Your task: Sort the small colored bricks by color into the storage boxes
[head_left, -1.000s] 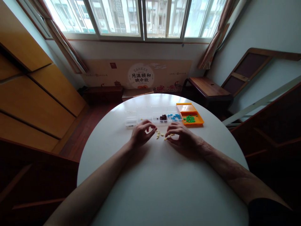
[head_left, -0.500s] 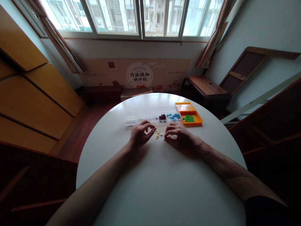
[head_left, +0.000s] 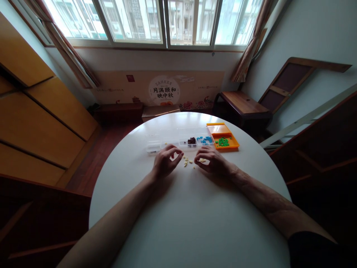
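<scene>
Several small pale-yellow pieces (head_left: pixel 186 163) lie scattered on the white table between my hands. My left hand (head_left: pixel 165 160) is at their left, thumb and fingertips brought together in a pinch; whatever is between the tips is too small to make out. From the right, my right hand (head_left: pixel 212 160) curls over more yellow pieces, its thumb and index finger closed together, their contents hidden. Just beyond the hands stands a clear compartment box (head_left: pixel 167 136). Inside it are dark brown pieces (head_left: pixel 192 140) and blue pieces (head_left: pixel 206 140).
An orange tray (head_left: pixel 234 143) holding green pieces (head_left: pixel 223 142) adjoins the clear box on the right. The round white table (head_left: pixel 189 223) has its curved far edge behind them. A wooden bench (head_left: pixel 245 102) stands past the table, below the windows.
A small yellow piece now shows on the table near my right thumb, where the fingertips were before. Both hands stay in nearly the same place; the whole view has shifted slightly.
</scene>
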